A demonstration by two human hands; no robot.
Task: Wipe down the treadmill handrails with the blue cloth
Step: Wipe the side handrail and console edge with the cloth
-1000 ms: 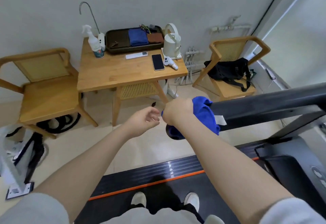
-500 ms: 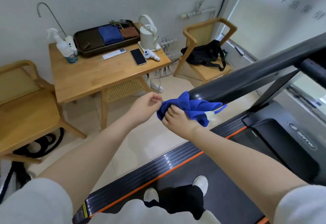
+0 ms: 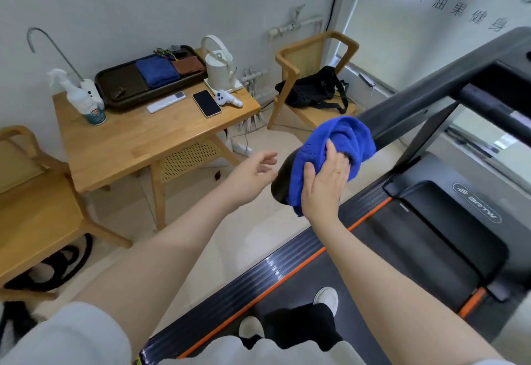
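Blue cloth (image 3: 336,146) is lying bunched over the near end of the dark treadmill handrail (image 3: 431,100), draped across its rounded tip. The right hand (image 3: 324,183) is pressing it there with a flat palm and fingers curling into the folds rather than closing round the rail. The left hand (image 3: 253,169) is hanging loosely spread just beside the rail's end, touching nothing.

Because the hold is a press and not a wrap, the cloth is likely to be riding up in a lump and skating over the top, leaving the underside unwiped; a loose tail hanging below the palm could also be slipping off the end and falling to the floor or the treadmill deck (image 3: 431,249).

Compared with half a second ago, the right hand is now lying open on top of the cloth where it was gripping it from beneath, and the left hand is drawing away from the cloth it was pinching.
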